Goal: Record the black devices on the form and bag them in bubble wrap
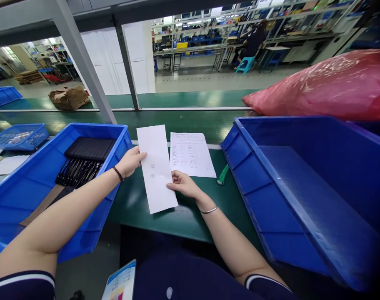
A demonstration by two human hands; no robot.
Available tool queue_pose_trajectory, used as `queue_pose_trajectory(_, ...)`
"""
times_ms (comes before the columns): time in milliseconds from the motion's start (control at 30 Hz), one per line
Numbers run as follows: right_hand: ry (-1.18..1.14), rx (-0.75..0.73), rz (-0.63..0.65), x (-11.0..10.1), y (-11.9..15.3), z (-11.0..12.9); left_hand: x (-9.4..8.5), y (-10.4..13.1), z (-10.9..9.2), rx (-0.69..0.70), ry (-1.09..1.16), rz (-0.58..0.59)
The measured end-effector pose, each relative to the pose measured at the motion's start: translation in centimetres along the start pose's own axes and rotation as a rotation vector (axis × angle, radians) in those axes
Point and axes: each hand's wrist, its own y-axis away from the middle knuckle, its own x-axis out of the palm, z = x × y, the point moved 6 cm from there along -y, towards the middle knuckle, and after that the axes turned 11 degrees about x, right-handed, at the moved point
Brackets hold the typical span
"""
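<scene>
A long white sheet of paper (157,146) with two small round printed marks is held up over the green bench. My left hand (131,161) pinches its left edge, thumb on the front. Lower down on the opposite edge, my right hand (184,184) grips it the same way, fingers behind. Past the sheet, a printed form (193,156) lies flat on the bench. To its right is a green-handled tool (223,175), its kind unclear. Under my left forearm, a blue bin (96,129) holds several black flat parts (89,148) and a piece of brown cardboard (43,204).
A large blue bin (249,208) stands at right, with a pink plastic bag (327,89) behind it. Farther left are a blue basket (36,139) and a crumpled brown paper bag (68,98). Grey posts (83,62) rise from the bench. A person (255,41) sits far back.
</scene>
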Motion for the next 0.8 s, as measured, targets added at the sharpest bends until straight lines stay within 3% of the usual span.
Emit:
queue_pose_trajectory(300,-0.015,-0.097,-0.108,-0.6,0.4,1.0,0.5,0.4,0.3,-0.012,0.008,0.059)
queue_pose_trajectory(667,-0.018,-0.097,-0.147,-0.4,0.7,1.3,0.7,0.5,0.4,0.018,0.013,0.080)
queue_pose_trajectory(800,-0.073,-0.183,-0.198,-1.0,0.9,2.6,1.1,0.9,0.5,-0.013,-0.062,0.127)
